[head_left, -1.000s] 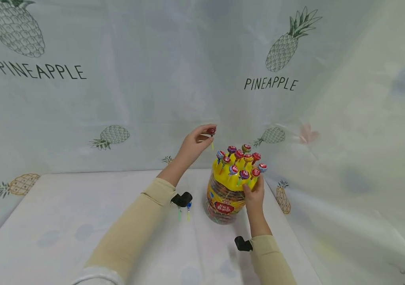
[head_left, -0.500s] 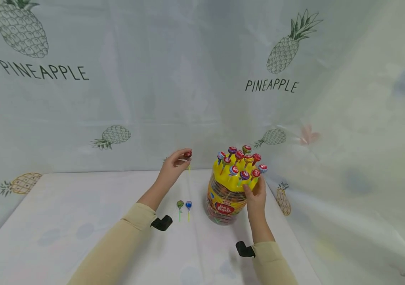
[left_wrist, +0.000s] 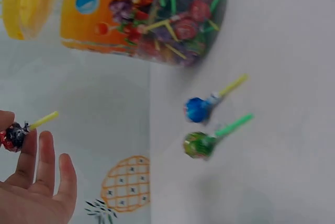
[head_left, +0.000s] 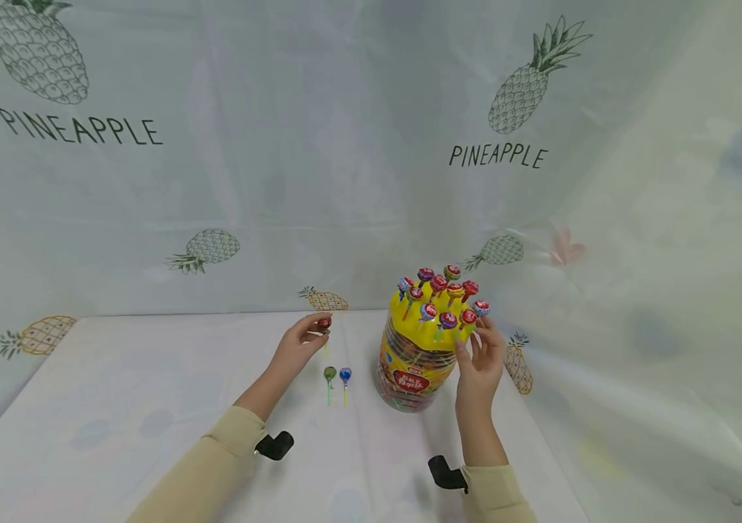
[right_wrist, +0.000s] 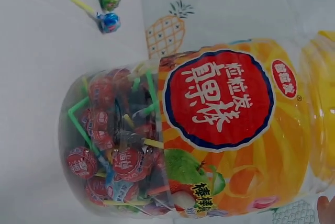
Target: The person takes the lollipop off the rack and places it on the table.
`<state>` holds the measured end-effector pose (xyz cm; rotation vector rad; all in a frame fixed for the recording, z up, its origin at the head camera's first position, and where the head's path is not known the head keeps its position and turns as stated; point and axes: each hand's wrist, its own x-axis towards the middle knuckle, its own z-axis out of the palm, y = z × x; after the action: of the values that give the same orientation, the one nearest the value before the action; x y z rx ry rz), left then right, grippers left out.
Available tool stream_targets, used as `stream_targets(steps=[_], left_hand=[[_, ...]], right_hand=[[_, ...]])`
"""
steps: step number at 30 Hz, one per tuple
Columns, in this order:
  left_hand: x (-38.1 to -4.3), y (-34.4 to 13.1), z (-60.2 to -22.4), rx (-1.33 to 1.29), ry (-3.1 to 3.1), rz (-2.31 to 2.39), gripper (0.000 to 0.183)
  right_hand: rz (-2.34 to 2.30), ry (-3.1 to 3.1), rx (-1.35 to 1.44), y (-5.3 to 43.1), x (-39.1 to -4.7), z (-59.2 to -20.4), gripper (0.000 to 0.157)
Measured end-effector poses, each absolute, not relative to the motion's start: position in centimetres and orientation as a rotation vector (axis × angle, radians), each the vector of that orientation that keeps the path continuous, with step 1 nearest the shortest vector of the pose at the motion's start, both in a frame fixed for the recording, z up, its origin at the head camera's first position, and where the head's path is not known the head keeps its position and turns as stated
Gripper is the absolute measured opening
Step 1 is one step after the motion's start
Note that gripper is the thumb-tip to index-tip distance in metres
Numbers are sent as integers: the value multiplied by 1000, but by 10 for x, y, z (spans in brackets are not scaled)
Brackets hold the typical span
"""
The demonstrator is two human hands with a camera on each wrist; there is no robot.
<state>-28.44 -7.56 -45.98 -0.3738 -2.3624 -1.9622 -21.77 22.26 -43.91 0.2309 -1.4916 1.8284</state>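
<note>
In the head view my left hand (head_left: 299, 343) pinches a dark red lollipop (head_left: 324, 322) by its wrapped head, above the table. Its yellow stick shows in the left wrist view. Two lollipops lie side by side below that hand: a green one (head_left: 329, 373) and a blue one (head_left: 345, 375). To the right stands a big clear jar (head_left: 412, 378) full of lollipops, with several more stuck upright in its yellow lid (head_left: 422, 333). My right hand (head_left: 482, 359) is at the lid's right edge, fingers apart and loosely bent, fingertips close to a light blue lollipop (head_left: 481, 309).
A pale cloth covers the table (head_left: 168, 407). Behind it hangs a curtain (head_left: 279, 167) printed with pineapples, which also runs along the right side.
My left hand has carried the dark red lollipop left and down from beside the lid. My right hand has loosened from the lid's edge, its fingers now spread there.
</note>
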Motion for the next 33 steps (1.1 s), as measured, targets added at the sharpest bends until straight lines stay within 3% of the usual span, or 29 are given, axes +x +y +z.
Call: stream_targets(steps=[8, 16, 23, 33], left_hand=[[-281, -90, -498, -261, -2450, -1967, 46], [-278, -103, -530, -172, -2564, -1937, 51], [-278, -101, -549, -226, -2735, -1731, 49], [-287, -99, -557, -428, -2841, -1406, 48]], right_hand=[[1697, -1678, 223, 218, -225, -443, 24], [1636, -1787, 200, 207, -218, -421, 29], [1734, -1813, 115, 207, -219, -420, 40], [1678, -1750, 153, 213, -236, -445, 40]])
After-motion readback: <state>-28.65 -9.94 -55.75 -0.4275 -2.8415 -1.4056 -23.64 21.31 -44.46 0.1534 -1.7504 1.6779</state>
